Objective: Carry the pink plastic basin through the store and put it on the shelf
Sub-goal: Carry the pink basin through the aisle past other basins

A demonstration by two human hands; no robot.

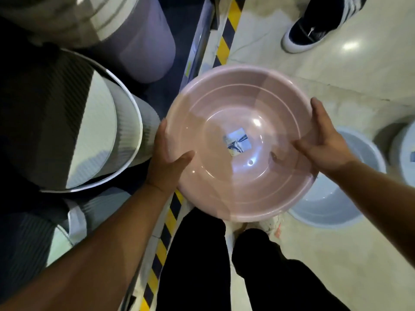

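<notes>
Basin (pixel 224 102) is held over the floor (pixel 336 254), just beside the low shelf (pixel 195 57); left hand (pixel 167 160) and right hand (pixel 325 142) pinch opposite rims, thumbs inside. Likely light, stiff, slick plastic, so rim grips suit it best.

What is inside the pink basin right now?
Empty but for a label stuck to its bottom: the pink basin faces up, its bare inside showing.
</notes>
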